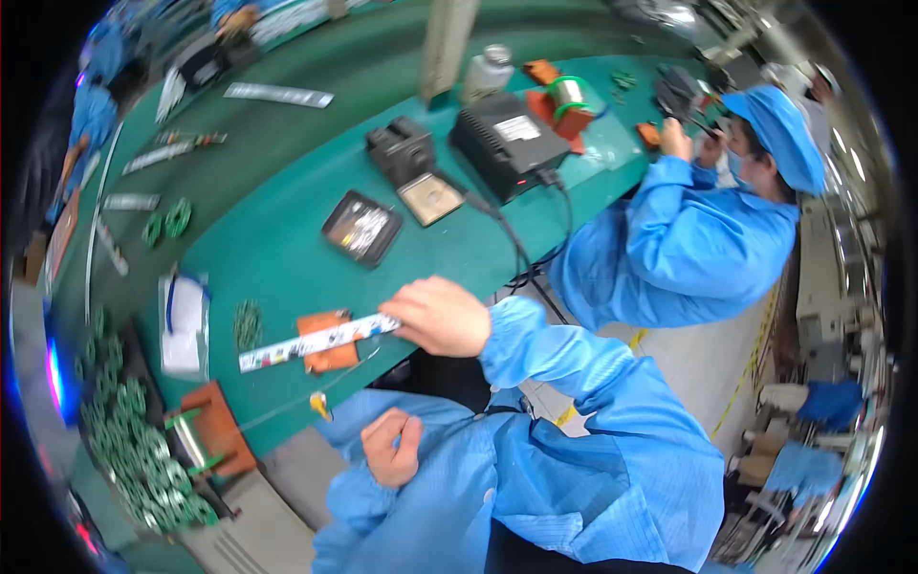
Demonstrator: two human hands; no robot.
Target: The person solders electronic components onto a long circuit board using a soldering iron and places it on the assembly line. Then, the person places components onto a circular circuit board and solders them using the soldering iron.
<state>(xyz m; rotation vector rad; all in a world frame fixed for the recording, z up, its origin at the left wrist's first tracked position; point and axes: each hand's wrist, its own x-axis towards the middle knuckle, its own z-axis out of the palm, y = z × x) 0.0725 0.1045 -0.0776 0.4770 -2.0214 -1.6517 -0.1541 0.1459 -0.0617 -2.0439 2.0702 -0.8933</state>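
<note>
My right hand (pixel 442 316) holds the right end of a long white strip (pixel 296 350) with small dark parts or markings along it. Under the strip's middle lies an orange-brown block (pixel 331 359) on the green bench. A small heap of green ring-shaped pieces (pixel 248 325) sits beyond the strip's left part. Close to my body, my left hand (pixel 392 448) has curled fingers; whatever they may hold is too small to make out. Left of it, a small yellow piece (pixel 319 406) is near the bench edge, and a thin wire runs above it.
A solder spool (pixel 191 442) on a brown stand and many green rings (pixel 134 440) lie at left. A black tray (pixel 362 228), iron stand (pixel 402 153) and black station (pixel 509 139) with cables stand farther back. A co-worker (pixel 684 220) sits at right.
</note>
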